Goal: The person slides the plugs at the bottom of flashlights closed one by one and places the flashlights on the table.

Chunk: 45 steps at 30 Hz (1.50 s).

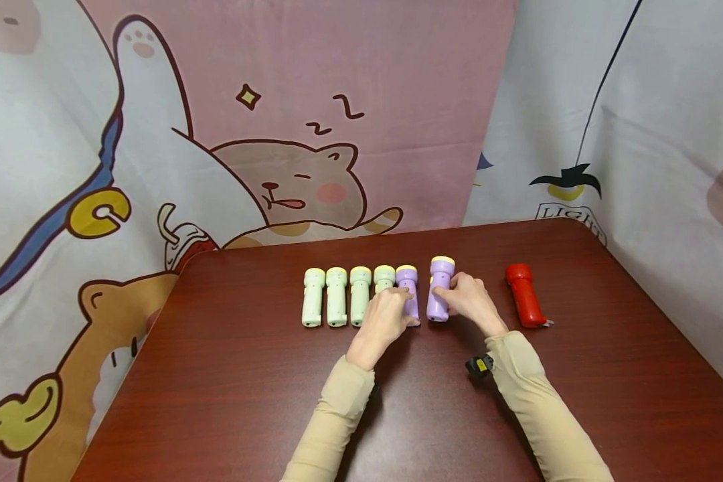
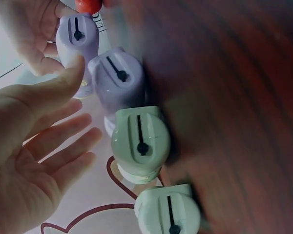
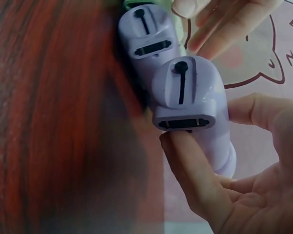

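In the head view my right hand [image 1: 471,302] grips a purple flashlight [image 1: 438,289] with a yellow rim, thumb on one side and fingers on the other. The right wrist view shows the end of that purple flashlight [image 3: 190,92], with a slot and a dark socket. My left hand [image 1: 387,318] is over a second purple flashlight [image 1: 407,278], which ends a row of several pale green flashlights [image 1: 336,298]. In the left wrist view the left hand's fingers [image 2: 63,136] are spread and loose, its thumb close to the purple flashlights.
Off to the right on the dark red-brown table [image 1: 265,402] lies a red flashlight [image 1: 525,296], metal prongs sticking out of its near end. Behind the table's far edge hangs a cartoon-printed cloth [image 1: 422,120].
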{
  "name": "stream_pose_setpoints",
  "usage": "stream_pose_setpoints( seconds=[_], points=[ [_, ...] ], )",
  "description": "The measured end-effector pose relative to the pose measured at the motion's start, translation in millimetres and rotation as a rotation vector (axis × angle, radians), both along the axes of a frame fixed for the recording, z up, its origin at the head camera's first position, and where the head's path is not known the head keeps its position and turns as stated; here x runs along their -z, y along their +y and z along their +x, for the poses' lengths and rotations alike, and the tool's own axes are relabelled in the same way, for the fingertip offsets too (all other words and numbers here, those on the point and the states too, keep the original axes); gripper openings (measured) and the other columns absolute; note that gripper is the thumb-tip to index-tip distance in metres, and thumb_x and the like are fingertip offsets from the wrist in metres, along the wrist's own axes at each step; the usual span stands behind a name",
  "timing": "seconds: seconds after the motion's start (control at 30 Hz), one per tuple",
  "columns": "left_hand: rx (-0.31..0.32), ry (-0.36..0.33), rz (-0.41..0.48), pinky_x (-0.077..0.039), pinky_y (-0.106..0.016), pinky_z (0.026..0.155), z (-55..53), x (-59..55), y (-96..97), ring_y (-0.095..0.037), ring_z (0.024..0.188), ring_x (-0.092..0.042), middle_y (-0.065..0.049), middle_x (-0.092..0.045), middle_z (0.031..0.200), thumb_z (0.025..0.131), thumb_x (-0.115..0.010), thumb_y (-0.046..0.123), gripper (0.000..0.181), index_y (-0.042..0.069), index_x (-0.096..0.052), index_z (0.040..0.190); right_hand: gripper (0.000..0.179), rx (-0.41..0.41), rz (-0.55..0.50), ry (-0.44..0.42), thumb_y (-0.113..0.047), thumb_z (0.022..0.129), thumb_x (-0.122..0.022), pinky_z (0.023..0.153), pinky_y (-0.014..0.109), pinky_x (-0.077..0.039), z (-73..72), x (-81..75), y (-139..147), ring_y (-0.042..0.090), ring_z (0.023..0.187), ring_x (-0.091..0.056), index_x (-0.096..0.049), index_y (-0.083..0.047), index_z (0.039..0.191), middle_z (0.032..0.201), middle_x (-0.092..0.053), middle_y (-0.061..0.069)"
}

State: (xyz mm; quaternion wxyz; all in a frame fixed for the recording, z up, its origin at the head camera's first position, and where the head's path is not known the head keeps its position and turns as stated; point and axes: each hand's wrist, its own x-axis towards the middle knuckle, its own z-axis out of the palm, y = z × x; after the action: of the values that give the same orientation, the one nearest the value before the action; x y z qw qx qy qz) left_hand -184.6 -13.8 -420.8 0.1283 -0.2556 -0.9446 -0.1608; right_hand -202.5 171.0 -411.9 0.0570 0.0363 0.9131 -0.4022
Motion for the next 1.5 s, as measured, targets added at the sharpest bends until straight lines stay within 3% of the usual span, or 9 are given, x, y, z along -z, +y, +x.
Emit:
stream_pose_setpoints(
  seconds=[0.13, 0.3, 0.57, 0.83, 0.97, 1.17, 1.5],
  points=[
    [0.011, 0.007, -0.058, -0.055, -0.027, 0.075, -0.5, 3.1, 0.2, -0.017, 0.097, -0.068, 0.001, -0.071, 0.111, 0.07, -0.083, 0.027, 0.037, 0.011, -0.074, 0.102, 0.037, -0.022, -0.019, -0.027, -0.028, 0.087, -0.059, 0.06, 0.029, -0.057, -2.5, 4.5, 0.1, 0.015, 0.06, -0.069, -0.057, 0.007, 0.099, 0.082, -0.068, 0.017],
    [0.027, 0.046, -0.125, -0.053, -0.027, 0.069, -0.1, 6.3, 1.4, -0.014, 0.088, -0.066, 0.004, -0.07, 0.093, 0.068, -0.084, 0.026, 0.027, 0.014, -0.075, 0.09, 0.039, -0.036, -0.014, -0.053, -0.028, 0.087, -0.06, 0.061, 0.029, -0.057, -4.0, 8.6, -1.1, 0.015, 0.062, -0.068, -0.059, 0.009, 0.101, 0.087, -0.067, 0.019],
    [0.027, 0.07, -0.16, -0.053, -0.027, 0.083, 0.2, 8.4, 4.2, -0.015, 0.106, -0.065, 0.003, -0.07, 0.116, 0.07, -0.082, 0.017, 0.026, 0.016, -0.076, 0.096, 0.042, -0.052, -0.012, -0.074, -0.027, 0.087, -0.059, 0.061, 0.03, -0.057, -7.3, 12.0, -2.6, 0.013, 0.062, -0.067, -0.059, 0.011, 0.105, 0.087, -0.066, 0.018],
    [0.032, 0.095, -0.192, -0.053, -0.028, 0.081, -1.3, 8.5, 6.7, -0.016, 0.1, -0.066, 0.006, -0.071, 0.108, 0.07, -0.081, 0.015, 0.022, 0.016, -0.076, 0.09, 0.041, -0.065, 0.0, -0.097, -0.026, 0.086, -0.058, 0.062, 0.03, -0.057, -11.0, 14.6, -2.6, 0.015, 0.063, -0.069, -0.061, 0.011, 0.104, 0.084, -0.066, 0.014],
    [0.026, 0.097, -0.202, -0.053, -0.028, 0.079, -1.1, 9.0, 7.7, -0.016, 0.098, -0.065, 0.007, -0.071, 0.104, 0.07, -0.081, 0.015, 0.02, 0.017, -0.076, 0.089, 0.042, -0.075, 0.016, -0.104, -0.027, 0.087, -0.058, 0.063, 0.03, -0.057, -12.8, 15.7, -2.5, 0.015, 0.065, -0.069, -0.061, 0.01, 0.105, 0.09, -0.067, 0.018],
    [0.008, 0.088, -0.2, -0.054, -0.03, 0.079, -0.3, 10.8, 9.1, -0.017, 0.101, -0.065, 0.007, -0.07, 0.11, 0.071, -0.08, 0.015, 0.022, 0.017, -0.076, 0.092, 0.047, -0.095, 0.028, -0.105, -0.028, 0.087, -0.058, 0.064, 0.03, -0.057, -13.9, 17.3, -1.9, 0.016, 0.067, -0.07, -0.059, 0.012, 0.111, 0.1, -0.067, 0.023],
    [-0.002, 0.074, -0.19, -0.054, -0.029, 0.081, 0.7, 10.7, 8.9, -0.016, 0.105, -0.064, 0.007, -0.07, 0.113, 0.071, -0.081, 0.016, 0.022, 0.018, -0.076, 0.093, 0.046, -0.09, 0.049, -0.111, -0.032, 0.088, -0.06, 0.061, 0.027, -0.056, -13.5, 17.3, 1.4, 0.012, 0.061, -0.063, -0.06, 0.008, 0.109, 0.075, -0.065, 0.008]
  ],
)
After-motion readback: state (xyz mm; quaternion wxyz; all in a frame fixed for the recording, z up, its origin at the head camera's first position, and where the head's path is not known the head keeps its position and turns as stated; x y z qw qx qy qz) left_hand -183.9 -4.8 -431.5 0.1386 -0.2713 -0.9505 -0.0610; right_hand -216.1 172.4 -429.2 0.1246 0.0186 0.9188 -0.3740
